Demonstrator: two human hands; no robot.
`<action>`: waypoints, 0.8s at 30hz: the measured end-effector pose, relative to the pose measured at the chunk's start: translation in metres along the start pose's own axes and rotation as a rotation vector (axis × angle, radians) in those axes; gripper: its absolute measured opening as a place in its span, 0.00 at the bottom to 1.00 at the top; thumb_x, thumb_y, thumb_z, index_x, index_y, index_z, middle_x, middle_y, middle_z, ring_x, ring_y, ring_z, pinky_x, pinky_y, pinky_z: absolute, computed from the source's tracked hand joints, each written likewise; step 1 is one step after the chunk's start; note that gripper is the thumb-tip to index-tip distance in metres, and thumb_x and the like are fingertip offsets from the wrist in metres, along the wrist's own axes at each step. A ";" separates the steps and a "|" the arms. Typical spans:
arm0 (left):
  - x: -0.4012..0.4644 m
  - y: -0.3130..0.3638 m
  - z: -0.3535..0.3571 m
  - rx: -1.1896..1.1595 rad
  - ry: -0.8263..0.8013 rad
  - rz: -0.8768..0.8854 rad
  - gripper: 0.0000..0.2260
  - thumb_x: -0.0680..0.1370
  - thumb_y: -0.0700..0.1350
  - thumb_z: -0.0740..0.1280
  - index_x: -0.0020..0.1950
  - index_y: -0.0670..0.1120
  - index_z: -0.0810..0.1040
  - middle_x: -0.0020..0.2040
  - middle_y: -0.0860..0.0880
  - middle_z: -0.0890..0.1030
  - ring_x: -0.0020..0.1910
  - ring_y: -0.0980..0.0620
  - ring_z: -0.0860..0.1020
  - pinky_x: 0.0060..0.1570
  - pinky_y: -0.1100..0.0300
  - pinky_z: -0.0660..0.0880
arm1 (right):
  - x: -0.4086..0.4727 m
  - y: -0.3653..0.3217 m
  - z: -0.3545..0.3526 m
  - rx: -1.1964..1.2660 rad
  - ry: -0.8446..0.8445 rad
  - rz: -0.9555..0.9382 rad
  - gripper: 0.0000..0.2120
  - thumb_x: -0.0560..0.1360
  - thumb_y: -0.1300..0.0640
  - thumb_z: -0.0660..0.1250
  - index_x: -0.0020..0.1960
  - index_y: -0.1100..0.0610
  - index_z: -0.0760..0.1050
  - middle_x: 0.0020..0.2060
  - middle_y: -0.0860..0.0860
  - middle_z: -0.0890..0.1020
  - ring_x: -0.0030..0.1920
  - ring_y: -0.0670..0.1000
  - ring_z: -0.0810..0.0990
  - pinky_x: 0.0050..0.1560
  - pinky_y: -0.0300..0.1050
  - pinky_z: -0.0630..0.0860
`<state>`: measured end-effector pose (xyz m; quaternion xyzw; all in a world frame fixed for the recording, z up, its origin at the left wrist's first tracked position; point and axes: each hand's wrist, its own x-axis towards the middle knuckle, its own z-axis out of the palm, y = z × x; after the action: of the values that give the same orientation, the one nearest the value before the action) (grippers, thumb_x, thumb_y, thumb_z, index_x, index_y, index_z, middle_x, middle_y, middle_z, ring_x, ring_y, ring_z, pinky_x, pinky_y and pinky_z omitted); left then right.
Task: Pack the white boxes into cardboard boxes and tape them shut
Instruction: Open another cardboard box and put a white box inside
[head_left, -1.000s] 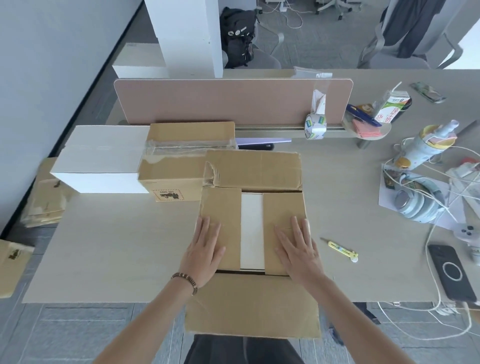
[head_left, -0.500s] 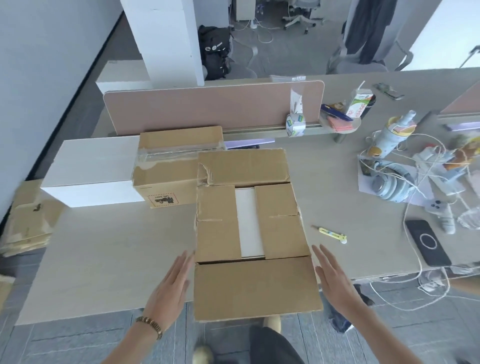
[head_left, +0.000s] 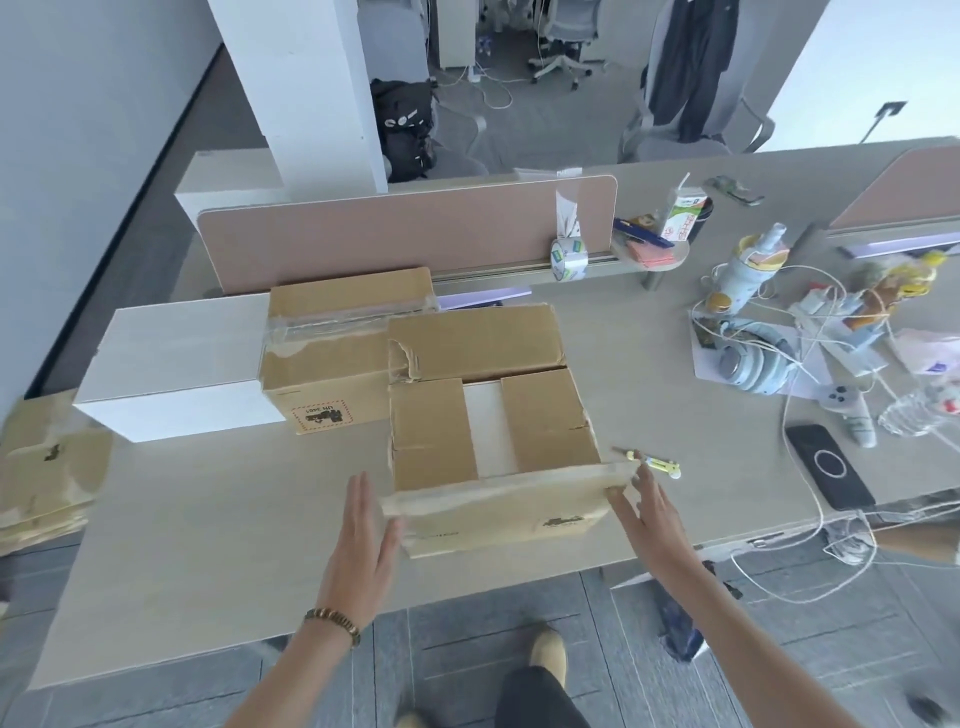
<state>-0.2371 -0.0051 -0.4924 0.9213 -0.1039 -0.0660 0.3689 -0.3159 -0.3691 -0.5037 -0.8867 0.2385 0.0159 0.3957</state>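
Brown cardboard box (head_left: 493, 415) sits on the pale tabletop (head_left: 208, 519), right between the two hands. The left hand (head_left: 363, 535) is flat with straight fingers, and its grip holds nothing; it touches the left end of the near flap (head_left: 498, 512). The right hand (head_left: 644, 506) is spread wide too, with fingertips on the right end of that flap. The flap is tipped partway up. Just past both grips, two side flaps lie folded down with a strip of white box (head_left: 485, 426) showing between them. The far flap lies back flat. Beside the right grip lies a little yellow cutter (head_left: 655, 462). Far past the left grip sit a taped box (head_left: 332, 353) and a big white box (head_left: 176, 364), touching. A tape roll (head_left: 569, 258) rests well beyond, by the divider (head_left: 395, 234).
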 end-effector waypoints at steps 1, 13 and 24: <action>0.011 0.008 0.002 -0.011 0.030 -0.019 0.34 0.81 0.57 0.54 0.81 0.48 0.40 0.82 0.49 0.42 0.79 0.56 0.49 0.74 0.59 0.57 | 0.009 -0.009 0.004 0.037 0.015 -0.017 0.43 0.74 0.26 0.53 0.81 0.43 0.42 0.79 0.50 0.58 0.76 0.55 0.64 0.73 0.60 0.65; 0.092 0.027 0.060 0.258 -0.038 -0.196 0.30 0.84 0.58 0.49 0.82 0.49 0.42 0.81 0.43 0.38 0.80 0.41 0.44 0.75 0.43 0.61 | 0.087 -0.051 0.050 -0.374 -0.041 0.043 0.33 0.82 0.41 0.51 0.81 0.50 0.44 0.76 0.57 0.57 0.69 0.61 0.69 0.62 0.56 0.73; 0.094 0.031 0.064 0.386 -0.061 -0.238 0.30 0.83 0.59 0.47 0.81 0.51 0.39 0.81 0.45 0.36 0.80 0.43 0.45 0.70 0.48 0.68 | 0.084 -0.047 0.047 -0.371 -0.036 -0.016 0.34 0.82 0.38 0.47 0.81 0.50 0.40 0.73 0.52 0.58 0.64 0.57 0.75 0.55 0.52 0.75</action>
<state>-0.1631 -0.0926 -0.5208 0.9781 -0.0160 -0.1158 0.1722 -0.2131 -0.3435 -0.5214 -0.9458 0.2174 0.0725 0.2299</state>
